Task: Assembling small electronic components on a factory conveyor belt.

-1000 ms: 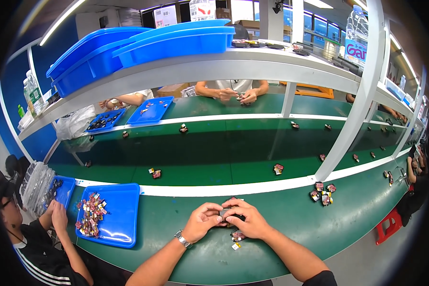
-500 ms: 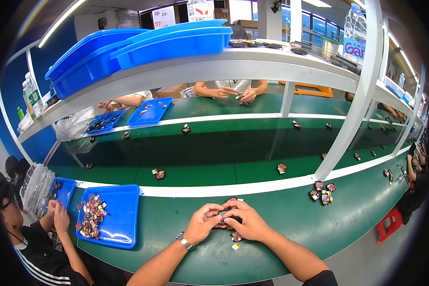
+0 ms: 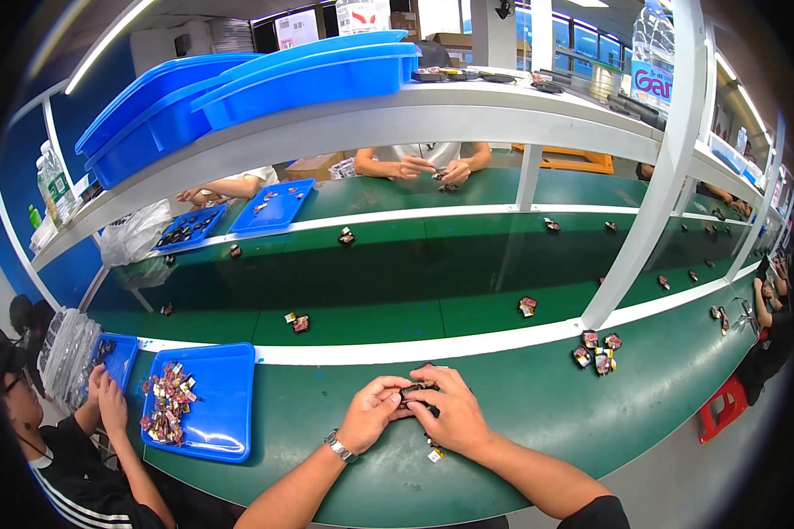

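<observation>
A long green surface [image 3: 538,414] is crossed by a white stripe. A blue tray [image 3: 220,414] of small parts is set to the left. Just below the stripe, a small dark part [image 3: 417,389] is pinched between the fingers of the left hand [image 3: 372,423] and right hand [image 3: 450,414], which are pressed together.

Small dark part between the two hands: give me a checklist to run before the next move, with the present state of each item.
1. Left hand on the small dark part: ok, fingertips touch it.
2. Right hand on the part: ok, fingers curl over it.
3. Part's fit or orientation: cannot tell, mostly hidden.
4. Blue tray stocked: ok, small pieces heaped at its left.
5. Loose small piece by the right wrist: not ok, lying on the green belt.
6. Neighbour's hands apart: ok, at their own tray.
</observation>
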Tool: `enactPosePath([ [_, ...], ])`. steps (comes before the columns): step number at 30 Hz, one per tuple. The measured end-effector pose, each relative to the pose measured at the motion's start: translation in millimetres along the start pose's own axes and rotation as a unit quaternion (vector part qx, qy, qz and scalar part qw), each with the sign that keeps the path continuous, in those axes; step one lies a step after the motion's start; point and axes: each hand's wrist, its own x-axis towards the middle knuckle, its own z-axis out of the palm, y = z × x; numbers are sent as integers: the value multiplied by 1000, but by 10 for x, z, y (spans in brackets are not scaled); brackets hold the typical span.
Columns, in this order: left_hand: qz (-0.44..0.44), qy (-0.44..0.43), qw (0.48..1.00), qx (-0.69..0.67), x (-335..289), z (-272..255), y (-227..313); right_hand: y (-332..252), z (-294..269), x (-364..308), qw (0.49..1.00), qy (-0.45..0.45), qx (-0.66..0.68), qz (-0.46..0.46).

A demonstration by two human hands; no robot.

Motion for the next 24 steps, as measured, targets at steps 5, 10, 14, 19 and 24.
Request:
enactPosePath([
  [5, 1, 2, 1000, -5, 9, -27, -30, 68, 25, -25, 993, -29, 98, 56],
  [10, 3, 1, 1000, -6, 5, -35, -35, 3, -7, -11, 992, -37, 96, 69],
  [14, 0, 10, 1000, -2, -10, 1, -26, 40, 22, -35, 993, -33, 97, 66],
  [19, 11, 21, 1000, -7, 9, -65, -84, -20, 10, -13, 993, -38, 101, 41],
  [24, 14, 5, 1000, -16, -18, -37, -29, -20, -45, 14, 996, -42, 83, -16],
])
